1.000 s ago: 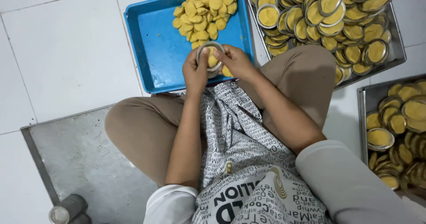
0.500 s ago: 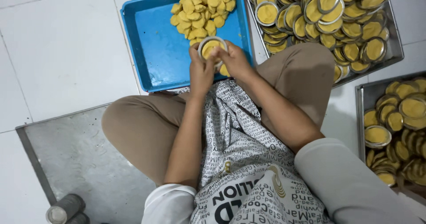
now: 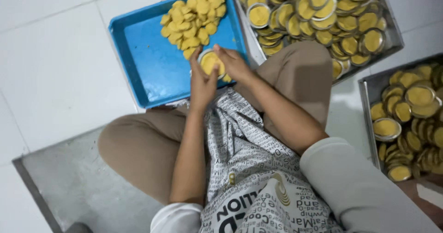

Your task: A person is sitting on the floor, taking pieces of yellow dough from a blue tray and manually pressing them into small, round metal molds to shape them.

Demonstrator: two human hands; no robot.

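Both hands hold one small round metal mould [image 3: 210, 62] filled with yellow dough, just above the near edge of a blue tray [image 3: 147, 62]. My left hand [image 3: 202, 83] grips its left side. Fingers of my right hand [image 3: 234, 62] rest on its right rim. A heap of loose yellow dough rounds [image 3: 191, 23] lies in the far part of the blue tray. I sit cross-legged on the floor in tan trousers and a printed apron.
A metal tray [image 3: 392, 34] heaped with filled round moulds sits at the upper right. Another metal tray [image 3: 369, 87] of the same moulds lies at the right edge. White floor tiles surround them, with a grey metal sheet [image 3: 69, 187] at lower left.
The view has shifted a little. My hands keep the mould between them and have turned it slightly over the blue tray's near edge.
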